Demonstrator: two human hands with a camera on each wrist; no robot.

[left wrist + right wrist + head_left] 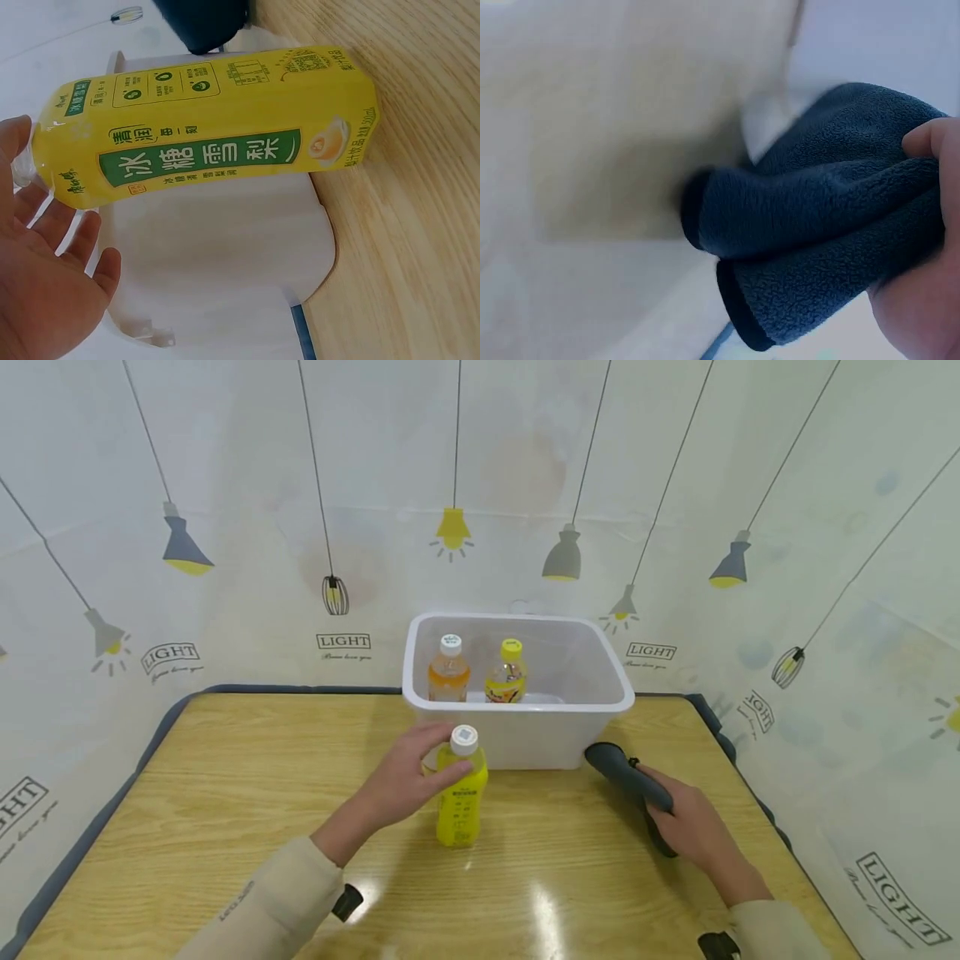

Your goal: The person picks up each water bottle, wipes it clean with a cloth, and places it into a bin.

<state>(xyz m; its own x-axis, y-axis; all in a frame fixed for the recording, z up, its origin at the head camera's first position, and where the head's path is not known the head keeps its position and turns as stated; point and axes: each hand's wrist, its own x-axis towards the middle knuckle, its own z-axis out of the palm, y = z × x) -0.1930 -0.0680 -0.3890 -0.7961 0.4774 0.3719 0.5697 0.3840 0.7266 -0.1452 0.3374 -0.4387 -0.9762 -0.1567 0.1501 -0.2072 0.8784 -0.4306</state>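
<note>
A drink bottle with a yellow label (461, 806) and a white cap stands upright in front of the white bin. My left hand (408, 772) is round its neck, thumb across the near side just below the cap. In the left wrist view the bottle (225, 127) shows its green and yellow label, with the fingertips (109, 270) at its upper end. To the right, my right hand (693, 822) grips a folded dark blue-grey towel (626, 777). Up close, the towel (810, 210) hangs in thick folds with black edging.
The white plastic bin (517, 735) stands at the table's back edge. Inside are an orange drink bottle (448, 677) with a white cap and a yellow-capped bottle (507, 681). A wall sheet printed with lamps (480, 560) surrounds the wooden table (247, 760).
</note>
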